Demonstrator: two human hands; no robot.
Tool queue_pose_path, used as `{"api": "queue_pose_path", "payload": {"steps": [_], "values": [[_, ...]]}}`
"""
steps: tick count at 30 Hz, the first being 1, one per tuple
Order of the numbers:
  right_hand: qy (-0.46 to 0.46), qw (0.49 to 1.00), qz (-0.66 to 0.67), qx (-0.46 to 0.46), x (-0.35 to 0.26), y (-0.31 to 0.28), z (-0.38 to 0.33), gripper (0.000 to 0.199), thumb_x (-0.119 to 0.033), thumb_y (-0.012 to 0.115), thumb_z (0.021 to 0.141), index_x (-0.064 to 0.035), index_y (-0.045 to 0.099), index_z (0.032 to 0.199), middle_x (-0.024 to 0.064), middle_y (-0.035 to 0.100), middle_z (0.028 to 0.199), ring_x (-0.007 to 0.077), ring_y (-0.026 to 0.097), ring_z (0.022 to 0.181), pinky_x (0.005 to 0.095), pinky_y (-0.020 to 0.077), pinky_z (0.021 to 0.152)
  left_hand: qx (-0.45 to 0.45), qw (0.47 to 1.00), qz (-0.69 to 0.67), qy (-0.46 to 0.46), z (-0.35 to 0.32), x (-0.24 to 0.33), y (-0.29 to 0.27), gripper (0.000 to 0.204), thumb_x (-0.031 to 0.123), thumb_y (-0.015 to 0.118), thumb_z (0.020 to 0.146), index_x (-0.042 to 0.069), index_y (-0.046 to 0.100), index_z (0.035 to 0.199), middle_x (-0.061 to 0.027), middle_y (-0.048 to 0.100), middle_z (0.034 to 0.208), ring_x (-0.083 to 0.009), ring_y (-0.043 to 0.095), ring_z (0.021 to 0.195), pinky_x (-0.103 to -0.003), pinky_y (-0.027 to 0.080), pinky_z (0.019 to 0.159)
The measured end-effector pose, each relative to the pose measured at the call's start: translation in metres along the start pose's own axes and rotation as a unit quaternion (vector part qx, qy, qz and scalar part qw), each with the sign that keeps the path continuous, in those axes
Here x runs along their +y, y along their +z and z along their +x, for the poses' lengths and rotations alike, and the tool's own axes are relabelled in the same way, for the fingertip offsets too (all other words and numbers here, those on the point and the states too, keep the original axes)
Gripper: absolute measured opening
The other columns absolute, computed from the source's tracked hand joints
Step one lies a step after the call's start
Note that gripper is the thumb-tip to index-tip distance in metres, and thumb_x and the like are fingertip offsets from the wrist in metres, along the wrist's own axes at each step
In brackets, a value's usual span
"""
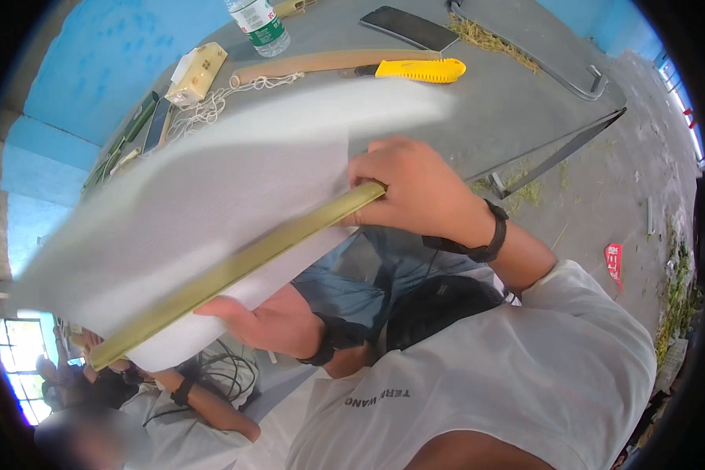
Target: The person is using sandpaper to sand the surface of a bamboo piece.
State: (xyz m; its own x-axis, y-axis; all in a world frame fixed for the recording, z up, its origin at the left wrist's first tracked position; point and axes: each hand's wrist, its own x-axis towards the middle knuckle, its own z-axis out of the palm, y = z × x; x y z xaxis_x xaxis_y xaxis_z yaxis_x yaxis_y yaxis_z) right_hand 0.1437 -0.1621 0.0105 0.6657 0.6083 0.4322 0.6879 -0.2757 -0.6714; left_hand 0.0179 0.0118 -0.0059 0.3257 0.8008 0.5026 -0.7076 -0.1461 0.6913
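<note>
A long, narrow green-yellow strip that looks like split bamboo runs slantwise across a large white sheet. The sheet's upper edge is smeared by motion. My right hand is closed around the strip's upper right end, with the sheet's edge by its fingers. Lower down, my left hand holds the sheet just below the strip. Its thumb points toward the strip, and its other fingers are hidden. Both wrists wear black bands.
On the grey table lie a yellow utility knife, a flat wooden strip, white string, a tissue pack, a water bottle and a phone. A co-worker's hand is near the bamboo's lower left end.
</note>
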Motion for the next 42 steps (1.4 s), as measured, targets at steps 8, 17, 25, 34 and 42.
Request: {"api": "queue_pose_path", "payload": {"steps": [8, 17, 25, 34, 42], "values": [[-0.018, 0.999, -0.046, 0.006, 0.0, 0.001, 0.0, 0.033, -0.035, 0.09, 0.077, -0.0134, 0.068, 0.089, 0.006, 0.062, 0.075, 0.0315, 0.062, 0.078, 0.0428, 0.0483, 0.069, 0.075, 0.997, -0.024, -0.015, 0.022, 0.024, -0.007, 0.075, 0.049, 0.052, 0.112, 0.003, 0.026, 0.166, -0.0187, 0.036, 0.167, -0.0308, 0.042, 0.15, -0.052, 0.036, 0.126], [-0.068, 0.995, -0.008, 0.073, 0.005, 0.0, 0.001, 0.041, -0.045, 0.087, 0.08, -0.0086, 0.069, 0.088, 0.013, 0.065, 0.075, 0.0355, 0.065, 0.078, 0.0465, 0.0519, 0.071, -0.182, 0.931, -0.31, -0.066, 0.008, -0.002, -0.009, 0.072, 0.045, 0.054, 0.112, 0.007, 0.027, 0.166, -0.0154, 0.039, 0.165, -0.0283, 0.044, 0.149, -0.05, 0.037, 0.125], [-0.02, 0.998, -0.061, 0.008, 0.0, 0.003, 0.0, 0.036, -0.039, 0.09, 0.077, -0.0126, 0.068, 0.087, 0.0053, 0.06, 0.073, 0.0302, 0.06, 0.076, 0.0418, 0.0479, 0.069, 0.067, 0.995, -0.055, -0.039, 0.019, 0.01, -0.016, 0.071, 0.044, 0.056, 0.111, 0.009, 0.028, 0.167, -0.0146, 0.04, 0.164, -0.0272, 0.047, 0.146, -0.049, 0.04, 0.122], [-0.014, 0.999, -0.049, -0.001, -0.002, 0.001, 0.001, 0.033, -0.037, 0.089, 0.078, -0.0125, 0.068, 0.085, 0.0054, 0.06, 0.073, 0.0304, 0.06, 0.076, 0.0421, 0.0478, 0.069, 0.056, 0.997, -0.045, -0.041, 0.01, 0.002, -0.005, 0.072, 0.048, 0.054, 0.112, 0.009, 0.029, 0.166, -0.0153, 0.043, 0.161, -0.0276, 0.048, 0.144, -0.049, 0.041, 0.121], [-0.011, 0.999, -0.043, 0.006, 0.0, 0.002, 0.0, 0.036, -0.04, 0.089, 0.077, -0.0111, 0.069, 0.085, 0.0077, 0.061, 0.073, 0.0314, 0.061, 0.074, 0.0432, 0.048, 0.068, 0.035, 0.999, -0.009, -0.027, 0.007, 0.004, -0.008, 0.072, 0.047, 0.054, 0.112, 0.009, 0.027, 0.167, -0.0156, 0.038, 0.165, -0.029, 0.044, 0.148, -0.05, 0.038, 0.123]]}}
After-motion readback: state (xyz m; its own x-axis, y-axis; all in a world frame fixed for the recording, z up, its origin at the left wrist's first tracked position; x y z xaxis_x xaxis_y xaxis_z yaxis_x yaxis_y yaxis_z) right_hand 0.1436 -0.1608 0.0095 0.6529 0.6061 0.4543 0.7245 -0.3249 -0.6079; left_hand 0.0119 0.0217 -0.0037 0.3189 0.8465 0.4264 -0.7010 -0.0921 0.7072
